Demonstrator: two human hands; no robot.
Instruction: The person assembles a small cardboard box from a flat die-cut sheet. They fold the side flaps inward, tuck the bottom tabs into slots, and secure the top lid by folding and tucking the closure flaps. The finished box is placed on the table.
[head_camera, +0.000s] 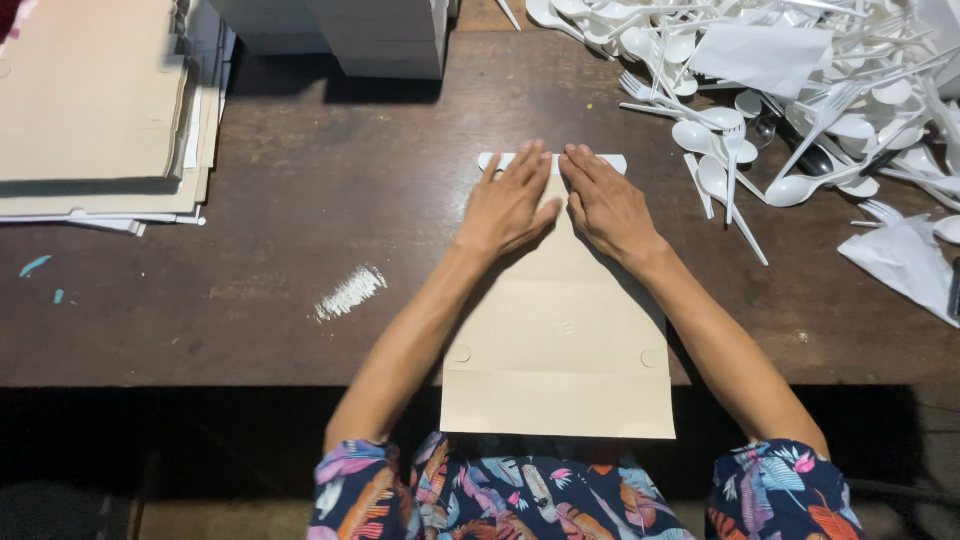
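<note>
Hands, left (507, 205) and right (605, 205), press flat, fingers spread, on beige envelope (560, 340).

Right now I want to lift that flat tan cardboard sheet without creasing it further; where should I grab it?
Probably by the near edge of the cardboard sheet, coming from the person's side. That end overhangs the table, so fingers can slip under it. The far end lies flat, pinned under the left hand and right hand, with plastic spoons crowding the right.

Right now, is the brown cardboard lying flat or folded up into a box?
Flat. The cardboard lies spread on the table, both hands pressing its far edge.
</note>
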